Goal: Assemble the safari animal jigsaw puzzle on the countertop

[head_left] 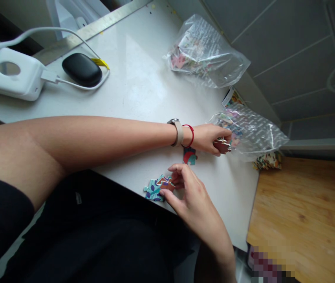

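Note:
My left hand, with a watch and a red cord at its wrist, reaches across the white table. Its fingers are closed on brown puzzle pieces, beside the lower plastic bag. My right hand is at the near edge, thumb and fingers pinching the brown end of a joined group of teal, purple and brown puzzle pieces. Between the hands lies a red and teal piece, partly under the left wrist.
Another clear bag of pieces lies farther back. More pieces sit by the wooden surface at right. A white power strip, its cable and a black rounded object are at left. A tiled wall rises behind.

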`<state>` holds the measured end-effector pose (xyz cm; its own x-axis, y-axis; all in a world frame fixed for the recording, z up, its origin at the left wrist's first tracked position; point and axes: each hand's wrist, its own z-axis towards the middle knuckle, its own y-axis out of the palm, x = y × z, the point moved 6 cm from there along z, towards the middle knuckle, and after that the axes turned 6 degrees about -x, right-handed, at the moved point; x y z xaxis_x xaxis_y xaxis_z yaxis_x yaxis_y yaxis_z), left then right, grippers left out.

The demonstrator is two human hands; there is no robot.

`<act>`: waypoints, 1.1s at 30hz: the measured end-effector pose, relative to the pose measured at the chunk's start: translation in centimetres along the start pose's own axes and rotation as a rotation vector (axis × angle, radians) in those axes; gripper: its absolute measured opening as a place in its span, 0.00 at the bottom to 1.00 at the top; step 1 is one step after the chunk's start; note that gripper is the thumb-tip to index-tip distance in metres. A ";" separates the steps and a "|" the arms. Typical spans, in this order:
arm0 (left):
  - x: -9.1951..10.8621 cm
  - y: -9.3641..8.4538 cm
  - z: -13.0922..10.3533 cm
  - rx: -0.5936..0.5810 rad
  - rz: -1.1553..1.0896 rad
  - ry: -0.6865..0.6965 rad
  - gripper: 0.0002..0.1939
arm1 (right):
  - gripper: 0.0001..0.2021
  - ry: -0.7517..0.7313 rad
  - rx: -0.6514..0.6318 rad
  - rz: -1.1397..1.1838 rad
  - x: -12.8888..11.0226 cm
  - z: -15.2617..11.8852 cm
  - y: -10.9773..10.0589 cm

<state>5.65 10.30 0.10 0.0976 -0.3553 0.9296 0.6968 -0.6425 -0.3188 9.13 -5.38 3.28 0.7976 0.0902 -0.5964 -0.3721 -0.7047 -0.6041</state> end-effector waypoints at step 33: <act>-1.7 -1.7 0.9 0.153 -0.383 0.012 0.18 | 0.21 -0.081 0.214 0.301 6.7 2.4 -7.4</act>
<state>4.95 12.60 -0.80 -0.1969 -0.1191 0.9732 0.7789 -0.6218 0.0815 16.08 2.13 2.51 0.6005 -0.0376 -0.7988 -0.6820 -0.5456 -0.4870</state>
